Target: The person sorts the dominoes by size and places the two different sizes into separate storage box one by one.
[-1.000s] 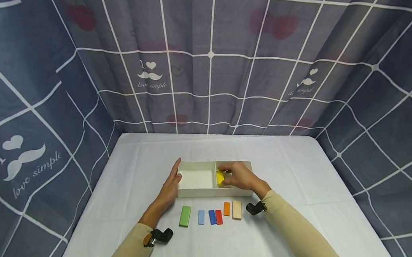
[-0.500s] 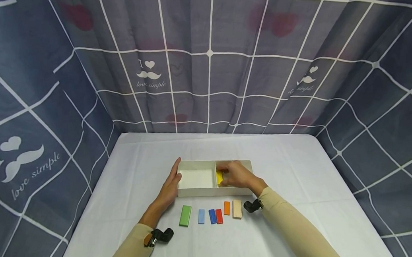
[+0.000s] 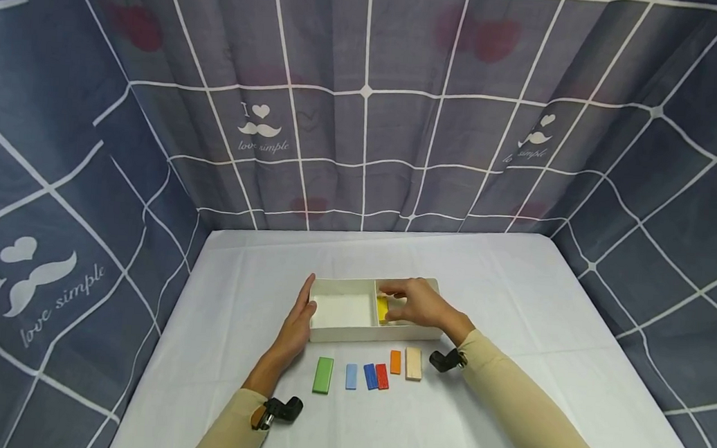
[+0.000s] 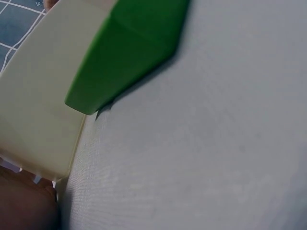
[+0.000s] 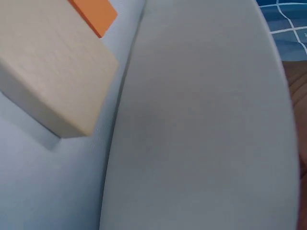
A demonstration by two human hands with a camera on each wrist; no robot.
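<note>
A cream box (image 3: 341, 335) with a divider lies on the table, its wall (image 4: 43, 91) filling part of the left wrist view. My left hand (image 3: 291, 330) rests along the box's left end, fingers straight against the outside and thumb at the rim. Inside the right compartment, my right hand (image 3: 421, 306) has its thumb and fingertips at opposite ends of a yellow block (image 3: 382, 310). That block sits beside the divider; the fingers partly cover it. The left compartment shows only its bare floor. In the right wrist view the box wall (image 5: 196, 120) hides most of the hand.
In front of the box lie a green block (image 3: 322, 375), a light blue block (image 3: 350, 377), a dark blue block (image 3: 370, 376), a red block (image 3: 382, 376), an orange block (image 3: 395, 362) and a plain wooden block (image 3: 413, 364). Checked curtains (image 3: 315, 131) surround the white table (image 3: 255, 272).
My right hand shifts slightly left, then back right, its fingers staying around the yellow block. The left hand, the box and the loose blocks stay in place.
</note>
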